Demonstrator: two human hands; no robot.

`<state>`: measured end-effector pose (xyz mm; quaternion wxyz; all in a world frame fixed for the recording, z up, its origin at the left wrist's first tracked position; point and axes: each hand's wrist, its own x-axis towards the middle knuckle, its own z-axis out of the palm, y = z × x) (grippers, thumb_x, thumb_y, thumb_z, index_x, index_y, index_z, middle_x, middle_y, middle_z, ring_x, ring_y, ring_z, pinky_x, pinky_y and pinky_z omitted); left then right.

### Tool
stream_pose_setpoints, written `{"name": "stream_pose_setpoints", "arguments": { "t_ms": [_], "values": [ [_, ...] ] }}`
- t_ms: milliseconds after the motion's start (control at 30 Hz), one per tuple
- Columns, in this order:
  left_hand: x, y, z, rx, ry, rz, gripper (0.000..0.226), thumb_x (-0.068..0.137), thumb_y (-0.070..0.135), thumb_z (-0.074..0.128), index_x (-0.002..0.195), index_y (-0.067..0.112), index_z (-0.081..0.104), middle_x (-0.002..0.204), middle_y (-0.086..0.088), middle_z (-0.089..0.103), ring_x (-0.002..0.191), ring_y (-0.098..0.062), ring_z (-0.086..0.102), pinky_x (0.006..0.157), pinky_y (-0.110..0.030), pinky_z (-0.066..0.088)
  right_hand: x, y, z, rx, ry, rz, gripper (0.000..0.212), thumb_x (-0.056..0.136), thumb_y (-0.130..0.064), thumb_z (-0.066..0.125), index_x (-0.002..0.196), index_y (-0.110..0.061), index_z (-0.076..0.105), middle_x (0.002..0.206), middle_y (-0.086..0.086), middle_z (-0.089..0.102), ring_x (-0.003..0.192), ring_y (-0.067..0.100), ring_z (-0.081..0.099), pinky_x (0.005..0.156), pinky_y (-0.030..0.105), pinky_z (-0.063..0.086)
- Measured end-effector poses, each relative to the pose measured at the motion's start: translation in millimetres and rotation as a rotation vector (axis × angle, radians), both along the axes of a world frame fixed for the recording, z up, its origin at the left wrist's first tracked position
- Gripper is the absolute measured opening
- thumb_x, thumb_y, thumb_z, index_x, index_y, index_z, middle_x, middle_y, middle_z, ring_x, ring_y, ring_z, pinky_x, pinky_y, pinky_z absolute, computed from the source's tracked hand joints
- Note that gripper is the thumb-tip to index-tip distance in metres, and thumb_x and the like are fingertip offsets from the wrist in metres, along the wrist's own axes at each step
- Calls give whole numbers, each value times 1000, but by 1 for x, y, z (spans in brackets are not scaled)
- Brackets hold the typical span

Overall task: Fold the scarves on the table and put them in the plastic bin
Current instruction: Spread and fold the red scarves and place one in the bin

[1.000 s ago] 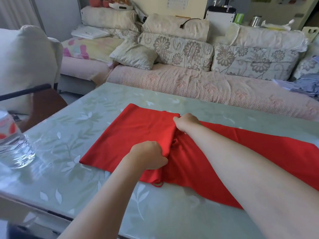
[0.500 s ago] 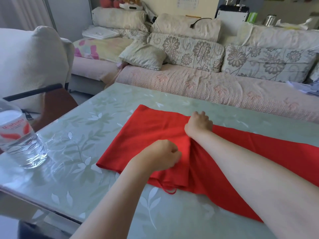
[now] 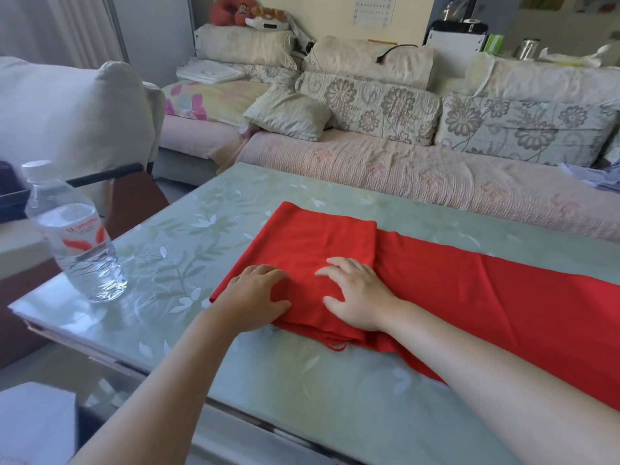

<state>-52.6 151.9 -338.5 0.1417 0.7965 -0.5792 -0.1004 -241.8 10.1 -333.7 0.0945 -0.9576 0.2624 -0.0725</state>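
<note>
The thin red fabric scarf [image 3: 419,283], folded at its left end on the pale green leaf-patterned glass table [image 3: 188,263], looks light, soft and slippery, best gripped at the fold's corners, while the left hand [image 3: 255,297] and right hand [image 3: 355,293] press it flat, fingers spread, gripping nothing.

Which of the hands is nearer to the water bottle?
Left. The left hand rests on the red scarf at its end toward the water bottle; the right hand rests farther right.

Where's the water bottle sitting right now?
In the head view, the water bottle stands upright near the left corner of the table, left of the red scarf and apart from the left hand.
</note>
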Motion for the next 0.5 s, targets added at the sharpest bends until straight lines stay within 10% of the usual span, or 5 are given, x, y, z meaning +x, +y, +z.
{"name": "stream_pose_setpoints", "arguments": {
  "t_ms": [133, 267, 500],
  "values": [
    [4, 24, 9, 17, 29, -61, 62, 60, 38, 53, 122, 43, 56, 127, 17, 48, 120, -13, 41, 101, -33, 38, -33, 10, 10, -44, 11, 182, 61, 63, -11, 46, 115, -37, 64, 121, -11, 52, 115, 15, 47, 104, 36, 38],
    [11, 35, 11, -27, 7, -6, 56, 66, 6, 57, 112, 38, 64, 116, 14, 52, 113, -13, 45, 91, -35, 46, -58, 11, 17, -69, 215, 194, 75, 73, 2, 46, 132, -42, 54, 138, -13, 45, 131, 10, 38, 109, 31, 30],
    [21, 42, 7, -256, 25, 115, 39, 71, -10, 55, 84, 20, 76, 91, 0, 66, 92, -24, 61, 76, -33, 51, -60, 18, 19, 2, 15, 156, 37, 90, -24, 54, 122, -31, 71, 134, -10, 63, 128, 3, 54, 109, 32, 40]
  ]
}}
